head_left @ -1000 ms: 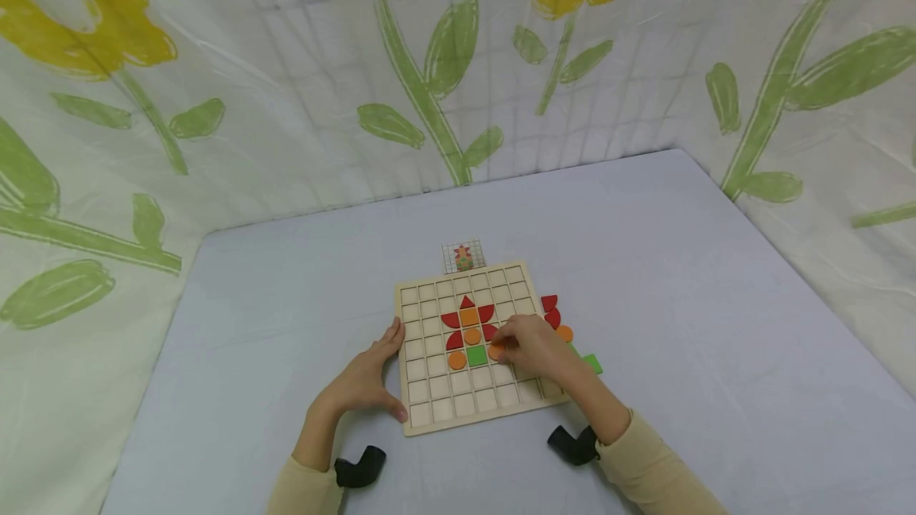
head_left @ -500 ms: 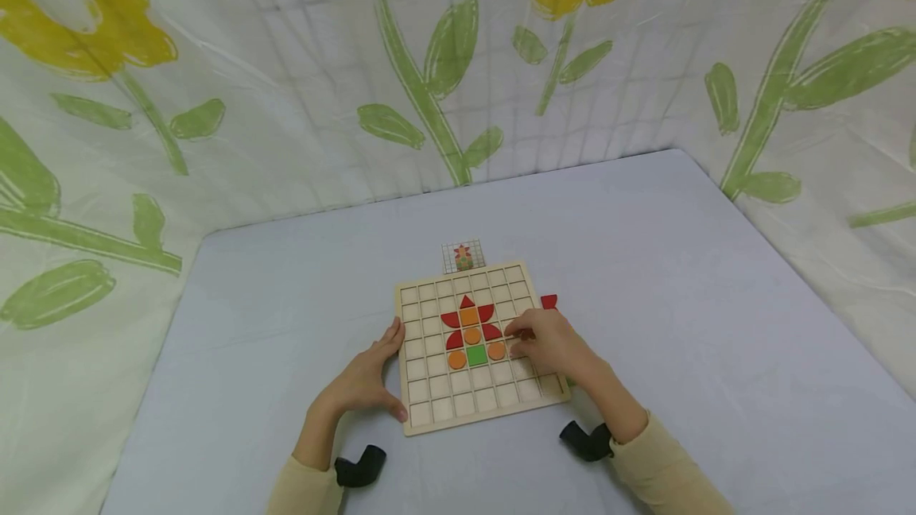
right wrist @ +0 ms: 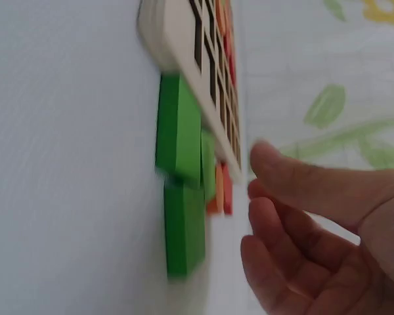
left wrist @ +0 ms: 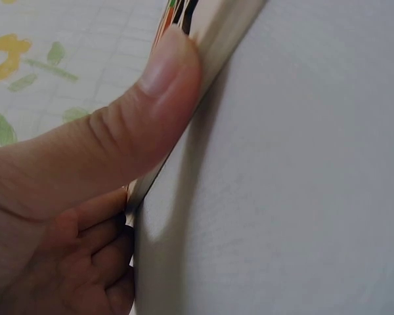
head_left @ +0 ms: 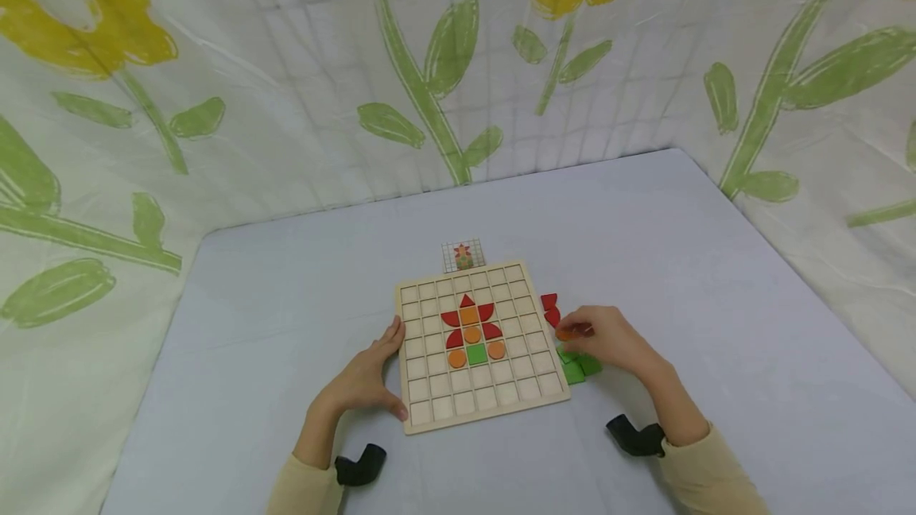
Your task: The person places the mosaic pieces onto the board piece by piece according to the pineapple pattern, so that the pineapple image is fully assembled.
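A wooden grid board (head_left: 436, 388) lies on the table with a flower pattern of red, orange and green pieces (head_left: 472, 334) set in its middle cells. My left hand (head_left: 368, 380) rests against the board's left edge; the thumb (left wrist: 131, 125) presses on the board's side (left wrist: 217, 26). My right hand (head_left: 604, 340) hovers over the loose pieces right of the board, fingers loosely curled and apart (right wrist: 295, 223), holding nothing. An orange disc (head_left: 565, 334) lies at its fingertips. Green blocks (head_left: 578, 372) (right wrist: 180, 170) lie just under the hand, red pieces (head_left: 549, 307) beyond.
A small pattern card (head_left: 463, 256) lies just beyond the board's far edge. The pale table (head_left: 680, 261) is walled on three sides by a flower-print cloth (head_left: 429, 102). Black wrist-camera mounts (head_left: 358, 467) sit near the front edge.
My right hand left an orange disc in the board beside the green square and moved right off the board to the loose pieces. The left hand has not moved.
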The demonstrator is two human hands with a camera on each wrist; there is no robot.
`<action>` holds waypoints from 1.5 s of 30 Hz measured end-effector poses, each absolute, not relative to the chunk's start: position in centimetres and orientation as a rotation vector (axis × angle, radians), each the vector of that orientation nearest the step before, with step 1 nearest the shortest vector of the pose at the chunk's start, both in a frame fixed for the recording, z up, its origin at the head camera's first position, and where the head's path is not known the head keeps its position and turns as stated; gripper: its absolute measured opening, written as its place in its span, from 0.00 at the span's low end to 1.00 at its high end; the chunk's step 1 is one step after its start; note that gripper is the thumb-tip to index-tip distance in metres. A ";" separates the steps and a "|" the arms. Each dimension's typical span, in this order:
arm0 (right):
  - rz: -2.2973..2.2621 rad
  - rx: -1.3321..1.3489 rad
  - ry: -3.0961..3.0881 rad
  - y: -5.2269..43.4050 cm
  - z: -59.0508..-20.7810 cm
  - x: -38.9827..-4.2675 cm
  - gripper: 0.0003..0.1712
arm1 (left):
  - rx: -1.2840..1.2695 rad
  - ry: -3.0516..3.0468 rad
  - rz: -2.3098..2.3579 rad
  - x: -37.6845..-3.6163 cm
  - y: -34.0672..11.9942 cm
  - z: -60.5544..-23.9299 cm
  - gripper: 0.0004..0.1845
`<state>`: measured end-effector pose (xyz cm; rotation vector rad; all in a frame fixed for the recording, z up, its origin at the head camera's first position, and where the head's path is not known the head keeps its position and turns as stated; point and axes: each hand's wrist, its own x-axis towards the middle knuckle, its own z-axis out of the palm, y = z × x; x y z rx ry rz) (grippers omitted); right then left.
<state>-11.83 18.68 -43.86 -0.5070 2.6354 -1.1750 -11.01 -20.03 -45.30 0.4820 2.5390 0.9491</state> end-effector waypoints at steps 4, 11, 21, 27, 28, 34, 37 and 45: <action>-1.102 -0.457 2.571 20.5 -43.8 -11.2 0.16 | 0.479 2.539 0.943 -11.1 -20.1 -45.3 0.70; -1.063 -0.444 2.499 21.4 -44.0 -10.7 0.18 | 0.466 2.539 0.936 -11.0 -20.0 -45.1 0.70; -1.018 -0.467 2.583 21.2 -44.0 -10.9 0.15 | 0.441 2.534 0.945 -11.0 -19.9 -45.1 0.70; -0.979 -0.437 2.656 21.0 -43.4 -10.9 0.15 | 0.443 2.533 0.948 -11.0 -19.9 -45.2 0.70; -0.982 -0.445 2.667 20.9 -43.4 -11.0 0.14 | 0.442 2.534 0.947 -11.0 -19.9 -45.2 0.71; -1.063 -0.519 2.701 19.0 -43.5 -11.2 0.14 | 0.436 2.537 0.948 -11.0 -19.9 -45.1 0.71; -1.113 -0.572 2.702 17.8 -43.7 -11.2 0.15 | 0.436 2.538 0.948 -10.9 -19.9 -45.1 0.70; -1.158 -0.573 2.680 15.3 -44.3 -11.1 0.16 | 0.434 2.538 0.944 -10.9 -19.8 -44.9 0.71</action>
